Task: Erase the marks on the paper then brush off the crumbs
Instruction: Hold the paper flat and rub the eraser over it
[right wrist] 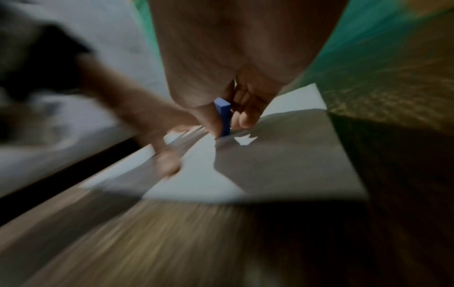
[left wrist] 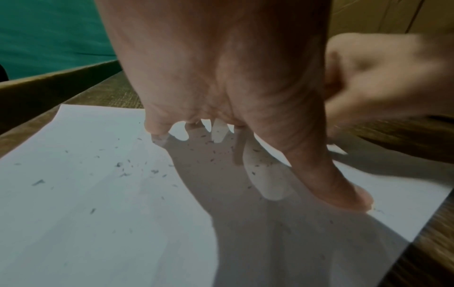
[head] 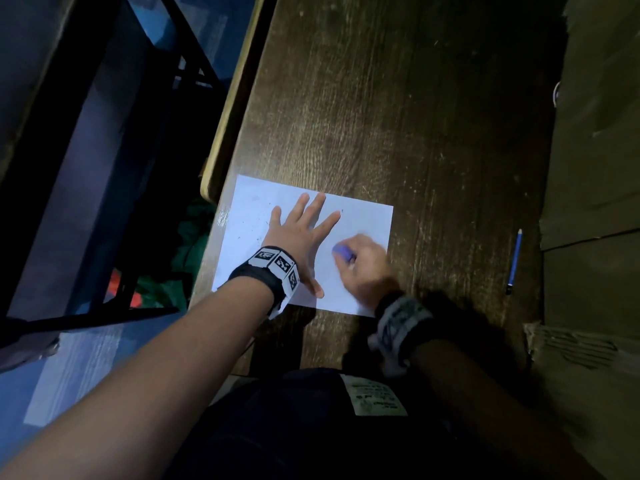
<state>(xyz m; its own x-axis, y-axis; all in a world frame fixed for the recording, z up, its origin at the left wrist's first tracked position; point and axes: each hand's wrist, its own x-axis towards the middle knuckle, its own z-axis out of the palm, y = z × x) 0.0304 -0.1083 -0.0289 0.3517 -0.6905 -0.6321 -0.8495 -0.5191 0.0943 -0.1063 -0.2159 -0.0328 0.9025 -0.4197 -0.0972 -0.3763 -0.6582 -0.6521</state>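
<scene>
Head overhead — wrists close, low

A dim study corner, likely a classroom or home — a worn wooden desk, a sheet of paper, a blue pencil, cardboard boxes alongside.

Matt white paper lies on a dark, grainy, slightly glossy wooden table.
</scene>
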